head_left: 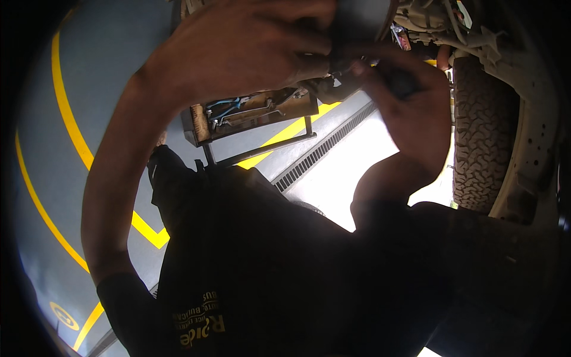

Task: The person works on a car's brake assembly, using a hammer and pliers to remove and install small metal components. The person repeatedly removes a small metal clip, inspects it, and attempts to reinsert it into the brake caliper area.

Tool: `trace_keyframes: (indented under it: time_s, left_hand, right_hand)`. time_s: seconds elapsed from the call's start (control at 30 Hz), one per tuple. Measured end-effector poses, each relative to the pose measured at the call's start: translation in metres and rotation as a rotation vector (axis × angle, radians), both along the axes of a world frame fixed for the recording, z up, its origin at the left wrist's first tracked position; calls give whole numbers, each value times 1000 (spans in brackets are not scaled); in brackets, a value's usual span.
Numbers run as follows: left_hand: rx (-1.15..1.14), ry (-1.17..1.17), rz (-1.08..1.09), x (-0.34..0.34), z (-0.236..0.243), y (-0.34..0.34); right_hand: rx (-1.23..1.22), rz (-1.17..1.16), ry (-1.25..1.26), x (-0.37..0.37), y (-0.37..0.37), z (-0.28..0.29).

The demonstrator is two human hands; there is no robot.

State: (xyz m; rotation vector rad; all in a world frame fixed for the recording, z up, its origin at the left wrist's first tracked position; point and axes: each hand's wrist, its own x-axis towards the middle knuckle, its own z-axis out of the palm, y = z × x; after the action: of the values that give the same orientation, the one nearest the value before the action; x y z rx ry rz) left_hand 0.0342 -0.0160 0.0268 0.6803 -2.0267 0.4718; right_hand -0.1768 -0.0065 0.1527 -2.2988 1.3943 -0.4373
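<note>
Near the top middle, a dark grey, smooth rounded part [360, 24] hangs between my raised arms. My left hand [256, 50] reaches it from the left, fingers curled against its edge; the fingertips are lost in shadow. From the right comes my right hand [419, 89], closed around a dark, rounded tool handle [401, 83]. The working end of that tool is hidden, so its kind cannot be made out. My right thumb and finger meet close to the left fingers, beside a small shiny piece.
Below my left hand stands a metal tool cart [256, 116] with several tools in its tray. A large knobby tyre [485, 137] and vehicle underbody parts [431, 21] are on the right. A drain grate [327, 146] crosses the floor, which has yellow lines [62, 101].
</note>
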Motion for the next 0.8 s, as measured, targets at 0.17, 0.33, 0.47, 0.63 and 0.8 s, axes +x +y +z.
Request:
trace_keyframes:
  time_s: [0.17, 0.33, 0.47, 0.63, 0.8]
  left_hand:
    - [3, 60, 22, -1, -6, -1]
    - [-2, 140, 13, -3, -9, -2]
    - [107, 87, 58, -1, -1, 6]
    - [80, 61, 84, 2, -2, 8]
    - [54, 109, 39, 2, -6, 5]
  right_hand:
    - [-115, 117, 26, -10, 1, -28]
    - [-131, 139, -23, -17, 2, -35]
    - [-199, 158, -114, -23, 1, -51]
    - [-261, 205, -192, -32, -4, -65]
    - [-272, 250, -305, -37, -7, -76]
